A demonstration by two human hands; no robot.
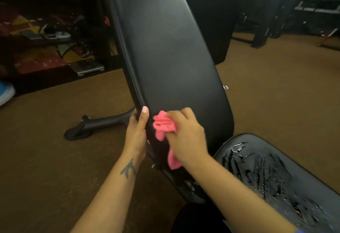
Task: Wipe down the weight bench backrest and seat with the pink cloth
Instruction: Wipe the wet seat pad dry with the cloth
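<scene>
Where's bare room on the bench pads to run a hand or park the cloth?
Backrest is bare above the hands. Its lower left edge is crowded: left hand grips the edge, right hand holds the cloth against it. Seat holds nothing but carries wet streaks.

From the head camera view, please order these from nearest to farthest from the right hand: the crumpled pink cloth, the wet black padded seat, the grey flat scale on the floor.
1. The crumpled pink cloth: gripped in the right hand, against the black backrest.
2. The wet black padded seat: lower right of the hand.
3. The grey flat scale: far upper left, on the floor beyond the backrest.
</scene>
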